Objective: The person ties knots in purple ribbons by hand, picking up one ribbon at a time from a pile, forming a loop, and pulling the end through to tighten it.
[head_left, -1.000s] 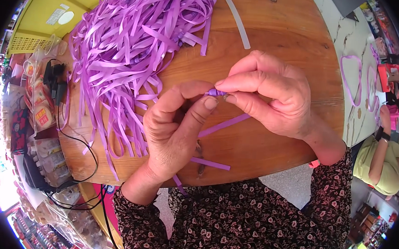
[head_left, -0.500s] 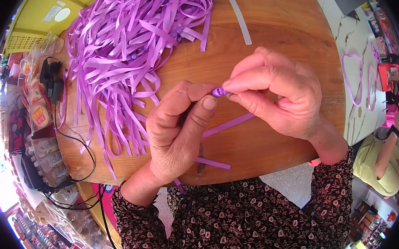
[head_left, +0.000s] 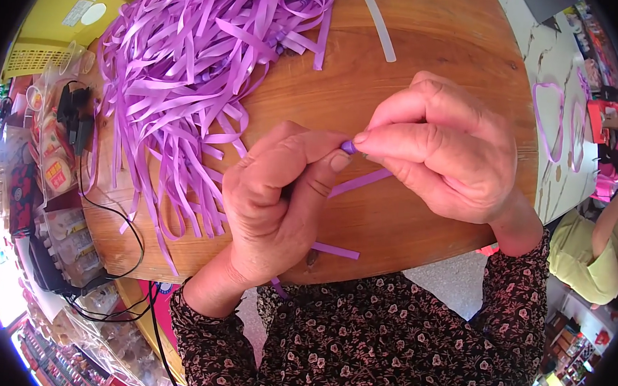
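Note:
Between both sets of fingertips sits a small, shiny purple rolled piece (head_left: 348, 146), mostly covered. My left hand (head_left: 270, 198) pinches one end with thumb and forefinger, the other fingers curled in. From the opposite side, the thumb and forefinger of my right hand (head_left: 453, 149) close on it. A purple ribbon (head_left: 360, 183) shows on the table side of my hands, and another ribbon end (head_left: 337, 251) pokes out below my left wrist. Whether these strips join the rolled piece is hidden. A large tangled heap of purple ribbons (head_left: 181, 79) lies left of and beyond my left hand.
A pale translucent strip (head_left: 379, 24) lies on the wooden table (head_left: 419, 239). A yellow crate (head_left: 39, 35), bagged goods (head_left: 59, 171) and a black cable (head_left: 144, 243) are at the left. Purple loops (head_left: 548, 123) rest on a white marbled surface at right, near another person (head_left: 588, 256).
Both hands have shifted slightly to the right, with the purple piece between them. My right fingertips now cover more of it, so less shows.

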A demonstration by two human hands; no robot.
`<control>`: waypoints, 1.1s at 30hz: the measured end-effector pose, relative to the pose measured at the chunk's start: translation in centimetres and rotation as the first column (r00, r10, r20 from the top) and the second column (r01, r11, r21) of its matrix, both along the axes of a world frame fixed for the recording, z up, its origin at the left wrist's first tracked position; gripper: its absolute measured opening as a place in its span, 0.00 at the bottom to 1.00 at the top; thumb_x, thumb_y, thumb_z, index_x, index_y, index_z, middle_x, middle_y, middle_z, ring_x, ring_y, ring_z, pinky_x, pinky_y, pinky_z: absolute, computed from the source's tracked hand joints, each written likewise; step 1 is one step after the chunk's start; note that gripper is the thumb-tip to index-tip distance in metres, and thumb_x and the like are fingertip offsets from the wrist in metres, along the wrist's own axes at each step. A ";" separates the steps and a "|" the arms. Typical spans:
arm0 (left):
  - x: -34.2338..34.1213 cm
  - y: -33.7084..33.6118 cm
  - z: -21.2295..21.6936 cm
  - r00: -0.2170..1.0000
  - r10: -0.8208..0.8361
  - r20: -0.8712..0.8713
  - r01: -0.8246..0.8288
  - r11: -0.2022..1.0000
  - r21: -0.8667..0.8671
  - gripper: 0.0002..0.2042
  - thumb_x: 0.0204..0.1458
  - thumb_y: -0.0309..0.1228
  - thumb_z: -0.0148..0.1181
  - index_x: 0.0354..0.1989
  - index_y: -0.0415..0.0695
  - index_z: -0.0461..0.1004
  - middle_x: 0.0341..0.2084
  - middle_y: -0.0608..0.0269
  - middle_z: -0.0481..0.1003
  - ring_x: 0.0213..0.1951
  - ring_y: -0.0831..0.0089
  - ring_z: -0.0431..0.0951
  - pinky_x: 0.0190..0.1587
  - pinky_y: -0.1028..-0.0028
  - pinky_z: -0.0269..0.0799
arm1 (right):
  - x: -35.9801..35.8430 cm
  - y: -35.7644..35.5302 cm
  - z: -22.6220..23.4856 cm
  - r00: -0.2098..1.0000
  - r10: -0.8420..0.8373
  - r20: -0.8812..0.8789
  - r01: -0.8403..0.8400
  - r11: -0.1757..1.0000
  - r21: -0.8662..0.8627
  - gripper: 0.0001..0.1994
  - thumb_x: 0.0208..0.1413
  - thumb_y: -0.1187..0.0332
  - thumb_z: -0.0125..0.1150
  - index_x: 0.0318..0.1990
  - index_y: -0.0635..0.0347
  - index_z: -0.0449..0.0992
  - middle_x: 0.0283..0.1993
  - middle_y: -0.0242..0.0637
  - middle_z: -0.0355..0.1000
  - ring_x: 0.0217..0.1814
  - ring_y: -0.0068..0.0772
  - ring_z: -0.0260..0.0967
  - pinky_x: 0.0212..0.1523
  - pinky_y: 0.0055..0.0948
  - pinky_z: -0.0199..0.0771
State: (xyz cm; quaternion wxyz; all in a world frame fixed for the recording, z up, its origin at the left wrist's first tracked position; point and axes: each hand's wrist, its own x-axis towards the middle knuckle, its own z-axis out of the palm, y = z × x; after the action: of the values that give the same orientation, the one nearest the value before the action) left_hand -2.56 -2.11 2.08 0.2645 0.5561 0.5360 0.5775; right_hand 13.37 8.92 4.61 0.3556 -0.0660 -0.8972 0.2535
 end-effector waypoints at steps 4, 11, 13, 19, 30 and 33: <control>-0.1 -0.3 0.5 0.989 0.012 -0.145 -0.011 1.000 0.011 0.05 0.46 0.15 0.61 0.30 0.36 0.76 0.20 0.63 0.71 0.20 0.76 0.68 0.22 0.79 0.61 | 0.1 -0.2 0.0 1.000 0.028 -0.003 -0.028 0.999 0.018 0.10 0.38 0.78 0.68 0.32 0.63 0.78 0.31 0.39 0.71 0.24 0.30 0.66 0.22 0.24 0.62; 0.5 -0.6 0.1 1.000 0.011 0.029 -0.010 1.000 -0.015 0.05 0.44 0.15 0.61 0.30 0.36 0.76 0.23 0.59 0.75 0.20 0.74 0.68 0.22 0.77 0.63 | -0.1 -1.2 -0.2 1.000 -0.004 -0.031 0.000 0.993 -0.115 0.08 0.42 0.79 0.67 0.32 0.65 0.76 0.30 0.41 0.71 0.24 0.28 0.65 0.22 0.23 0.63; 0.4 -0.8 0.1 0.999 0.020 0.042 -0.020 1.000 -0.009 0.06 0.44 0.14 0.61 0.30 0.35 0.76 0.23 0.59 0.75 0.20 0.74 0.67 0.22 0.77 0.63 | -0.2 -1.3 -0.3 0.999 0.009 -0.041 -0.015 0.985 -0.169 0.07 0.43 0.80 0.66 0.32 0.66 0.75 0.30 0.41 0.71 0.24 0.28 0.65 0.22 0.23 0.63; -0.3 -0.7 -0.1 0.989 -0.017 -0.145 0.017 1.000 -0.005 0.06 0.44 0.15 0.61 0.32 0.36 0.76 0.19 0.61 0.72 0.20 0.71 0.67 0.23 0.77 0.63 | -0.4 -0.8 -0.7 0.998 0.054 0.018 -0.048 0.968 -0.245 0.07 0.44 0.80 0.65 0.32 0.65 0.75 0.30 0.40 0.71 0.26 0.27 0.67 0.23 0.22 0.64; 0.4 -0.2 -0.9 0.907 -0.107 0.407 0.195 0.964 -0.181 0.07 0.59 0.23 0.49 0.40 0.35 0.73 0.27 0.69 0.70 0.31 0.84 0.66 0.35 0.84 0.62 | -0.3 0.6 -1.5 0.996 -0.020 0.083 0.032 0.989 -0.143 0.16 0.39 0.75 0.71 0.39 0.62 0.77 0.33 0.35 0.72 0.32 0.28 0.72 0.31 0.22 0.71; 0.2 0.5 -1.0 0.994 -0.018 0.110 0.032 0.991 -0.126 0.08 0.58 0.22 0.50 0.44 0.35 0.72 0.31 0.66 0.69 0.36 0.82 0.66 0.40 0.83 0.62 | 1.9 1.6 0.0 0.980 -0.089 0.180 0.120 0.977 -0.174 0.13 0.42 0.77 0.68 0.39 0.63 0.77 0.33 0.35 0.72 0.33 0.26 0.72 0.30 0.21 0.71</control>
State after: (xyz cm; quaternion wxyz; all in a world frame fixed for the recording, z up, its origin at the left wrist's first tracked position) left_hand -2.36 -1.63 1.07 0.3354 0.5124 0.5498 0.5680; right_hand 15.26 10.56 4.65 0.2824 -0.1674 -0.8923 0.3097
